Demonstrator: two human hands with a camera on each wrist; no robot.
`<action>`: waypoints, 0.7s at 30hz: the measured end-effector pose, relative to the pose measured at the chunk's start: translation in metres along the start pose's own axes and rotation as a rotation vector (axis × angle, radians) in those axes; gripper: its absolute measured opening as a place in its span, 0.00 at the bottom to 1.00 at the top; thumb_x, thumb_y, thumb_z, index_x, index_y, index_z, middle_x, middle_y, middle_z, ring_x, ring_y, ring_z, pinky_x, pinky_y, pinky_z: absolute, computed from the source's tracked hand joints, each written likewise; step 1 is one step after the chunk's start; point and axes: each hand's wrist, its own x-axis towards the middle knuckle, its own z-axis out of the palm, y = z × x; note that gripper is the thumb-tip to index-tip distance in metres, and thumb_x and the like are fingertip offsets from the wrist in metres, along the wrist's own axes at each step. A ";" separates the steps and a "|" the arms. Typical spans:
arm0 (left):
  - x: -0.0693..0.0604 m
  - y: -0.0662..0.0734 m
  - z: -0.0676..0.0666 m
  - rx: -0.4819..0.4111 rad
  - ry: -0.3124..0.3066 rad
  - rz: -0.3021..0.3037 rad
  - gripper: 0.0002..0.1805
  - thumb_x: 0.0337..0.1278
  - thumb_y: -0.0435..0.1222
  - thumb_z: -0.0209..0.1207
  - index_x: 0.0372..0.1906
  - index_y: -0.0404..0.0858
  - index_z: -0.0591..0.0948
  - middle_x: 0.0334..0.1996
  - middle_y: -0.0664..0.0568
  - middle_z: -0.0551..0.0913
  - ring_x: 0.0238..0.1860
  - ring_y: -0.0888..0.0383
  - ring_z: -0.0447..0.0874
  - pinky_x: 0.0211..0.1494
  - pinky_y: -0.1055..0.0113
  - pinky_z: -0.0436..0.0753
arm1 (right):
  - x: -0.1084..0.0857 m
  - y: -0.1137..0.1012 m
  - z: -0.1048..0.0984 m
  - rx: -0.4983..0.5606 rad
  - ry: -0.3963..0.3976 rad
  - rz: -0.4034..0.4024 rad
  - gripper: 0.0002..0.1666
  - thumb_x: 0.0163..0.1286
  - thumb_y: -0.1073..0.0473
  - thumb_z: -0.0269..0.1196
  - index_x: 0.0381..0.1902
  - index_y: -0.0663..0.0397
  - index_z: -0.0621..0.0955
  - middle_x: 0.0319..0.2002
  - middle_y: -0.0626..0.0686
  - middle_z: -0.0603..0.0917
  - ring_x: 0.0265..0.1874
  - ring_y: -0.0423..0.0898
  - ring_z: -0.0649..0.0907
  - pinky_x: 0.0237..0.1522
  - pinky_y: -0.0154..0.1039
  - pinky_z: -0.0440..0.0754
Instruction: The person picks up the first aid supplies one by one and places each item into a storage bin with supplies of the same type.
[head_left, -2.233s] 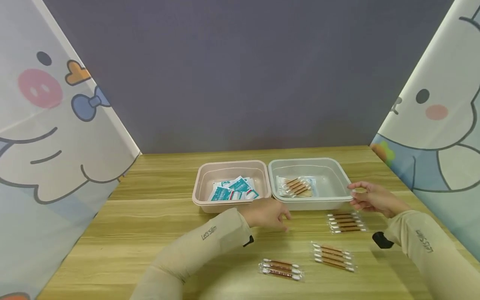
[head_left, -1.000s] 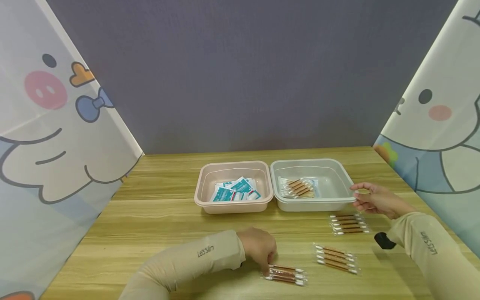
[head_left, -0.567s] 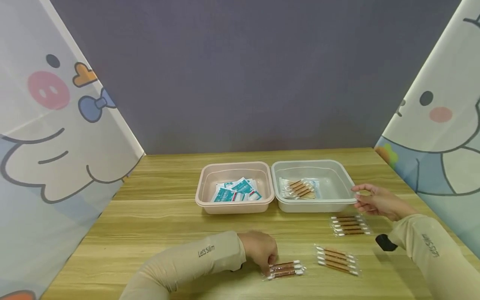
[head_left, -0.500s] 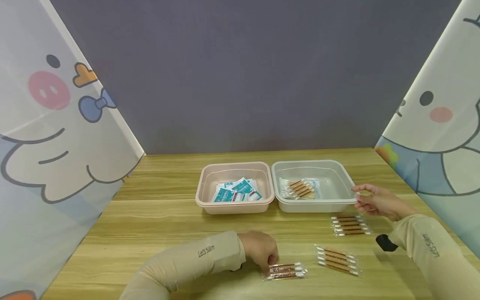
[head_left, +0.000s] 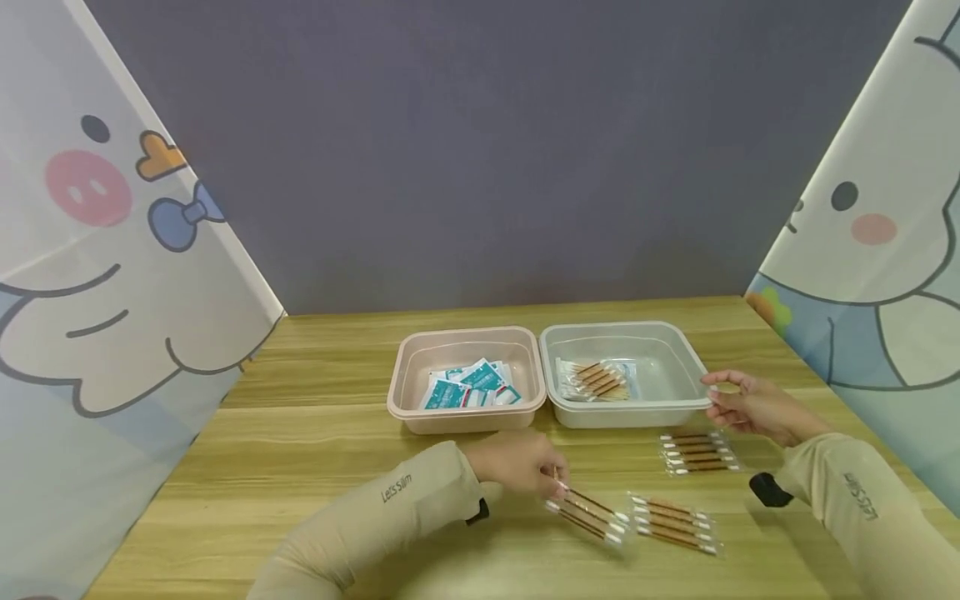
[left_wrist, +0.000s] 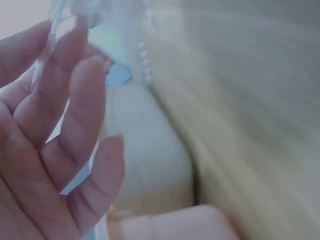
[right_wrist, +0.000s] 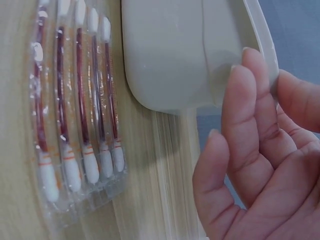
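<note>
My left hand (head_left: 517, 460) pinches one end of a clear pack of brown-stemmed cotton swabs (head_left: 588, 515), which hangs tilted over the table. In the left wrist view, part of its shiny wrapper shows between the fingers (left_wrist: 87, 100). My right hand (head_left: 761, 407) holds the right front corner of the white plastic bin (head_left: 637, 408). The right wrist view shows the bin's rim between thumb and fingers. Below that corner lies a second swab pack (head_left: 699, 452); a third swab pack (head_left: 675, 525) is nearer me, just right of the held one.
A pink plastic bin (head_left: 465, 419) with teal and white sachets (head_left: 480, 379) stands touching the white bin's left side. Inside the white bin are more swab packs (head_left: 596, 381). A dark grey panel (head_left: 495, 150) rises behind the wooden table (head_left: 315, 442).
My left hand went down to the nearest swab pack, took hold of it, and has now lifted it forward off the table. My right hand has stayed at the white bin's corner.
</note>
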 end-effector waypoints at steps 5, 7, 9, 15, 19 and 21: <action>-0.001 -0.005 -0.019 -0.270 0.150 0.001 0.03 0.61 0.30 0.61 0.34 0.34 0.83 0.17 0.57 0.77 0.16 0.70 0.66 0.21 0.77 0.66 | 0.001 0.001 -0.001 0.005 -0.017 -0.016 0.14 0.75 0.61 0.52 0.42 0.28 0.76 0.29 0.47 0.86 0.26 0.39 0.83 0.28 0.32 0.78; 0.000 -0.006 -0.026 -0.330 0.226 -0.029 0.04 0.61 0.30 0.61 0.35 0.34 0.84 0.15 0.56 0.76 0.14 0.69 0.64 0.20 0.76 0.64 | 0.000 0.000 -0.001 0.009 -0.023 -0.022 0.15 0.75 0.61 0.52 0.42 0.28 0.76 0.29 0.47 0.86 0.26 0.38 0.83 0.28 0.32 0.78; 0.002 -0.007 -0.032 -0.381 0.293 -0.060 0.04 0.61 0.31 0.60 0.36 0.33 0.84 0.14 0.55 0.77 0.12 0.67 0.64 0.19 0.75 0.65 | -0.001 0.000 -0.001 0.015 -0.024 -0.026 0.15 0.75 0.61 0.52 0.42 0.28 0.76 0.29 0.47 0.86 0.26 0.38 0.83 0.28 0.32 0.78; 0.011 -0.013 -0.047 -0.512 0.372 -0.113 0.05 0.64 0.31 0.58 0.38 0.32 0.82 0.15 0.51 0.78 0.11 0.60 0.68 0.21 0.70 0.72 | -0.001 0.000 -0.001 0.031 -0.031 -0.032 0.16 0.76 0.62 0.51 0.43 0.29 0.76 0.29 0.47 0.86 0.26 0.38 0.84 0.28 0.31 0.78; 0.017 -0.020 -0.052 -0.549 0.414 -0.120 0.05 0.64 0.30 0.58 0.37 0.31 0.81 0.17 0.49 0.79 0.12 0.60 0.70 0.22 0.68 0.72 | -0.001 0.000 0.000 0.026 -0.026 -0.025 0.15 0.76 0.62 0.51 0.43 0.29 0.75 0.29 0.47 0.86 0.26 0.39 0.83 0.29 0.32 0.78; 0.019 -0.022 -0.053 -0.570 0.435 -0.140 0.06 0.64 0.31 0.58 0.38 0.30 0.81 0.17 0.49 0.80 0.12 0.60 0.71 0.21 0.68 0.71 | -0.001 0.000 0.000 0.026 -0.019 -0.019 0.15 0.76 0.62 0.51 0.43 0.29 0.75 0.29 0.47 0.86 0.26 0.38 0.83 0.29 0.32 0.78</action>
